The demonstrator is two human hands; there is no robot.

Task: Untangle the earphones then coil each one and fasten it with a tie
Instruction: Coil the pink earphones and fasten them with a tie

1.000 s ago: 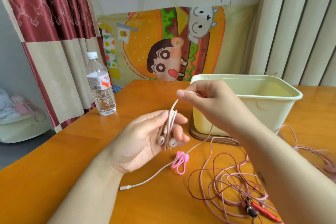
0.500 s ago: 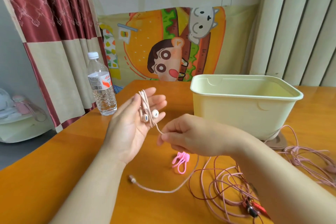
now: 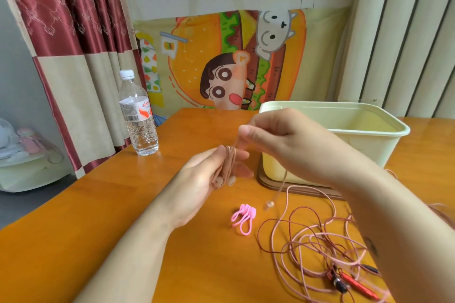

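Left hand (image 3: 209,174), fingers nearly straight, thumb pinning the coiled pale pink wired earphone (image 3: 227,165), hovers palm-up above the desk's (image 3: 123,204) middle. Right hand (image 3: 278,140), just above it, pinches the cord's loose end, the plug (image 3: 269,204) dangling.

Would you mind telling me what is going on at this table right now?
A person is coiling one earphone. Its pink cord is looped around the fingers of the left hand, with the earbuds hanging at the bottom. The right hand pinches the free stretch of cord above the coil, and the plug hangs down toward the table. The pink ties lie unused on the table, and a tangle of other cords waits to the right.
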